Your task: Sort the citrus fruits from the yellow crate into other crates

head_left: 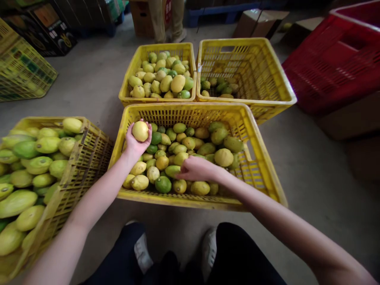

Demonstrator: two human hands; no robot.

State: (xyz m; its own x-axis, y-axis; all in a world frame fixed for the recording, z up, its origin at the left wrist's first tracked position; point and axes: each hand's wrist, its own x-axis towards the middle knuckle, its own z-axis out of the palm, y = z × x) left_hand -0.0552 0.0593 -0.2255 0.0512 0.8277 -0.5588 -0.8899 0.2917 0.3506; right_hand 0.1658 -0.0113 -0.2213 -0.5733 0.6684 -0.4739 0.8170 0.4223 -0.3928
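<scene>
A round yellow lemon [140, 131] rests in my left hand [137, 147], its fingers curled around the fruit, above the left side of the front yellow crate [190, 201]. Lower in that crate, my right hand [197, 169] is closed, knuckles up, fingertips down among the fruit. It is beside a green-yellow lemon [172, 171] and just above a yellow one [179, 186]. Whether its fingers grip anything is hidden. Around both hands lie many lemons, yellow to dark green, such as a green one [163, 185]. Larger pale ones are heaped at the right, including a knobbly lemon [223, 157].
Behind stand a lemon-filled yellow crate [157, 100] and another yellow crate [276, 75] with several fruits at its left. A full crate [86, 154] is at my left. Red crates [335, 59] stand right. A person's legs [166, 19] and cardboard boxes [255, 23] are at the back.
</scene>
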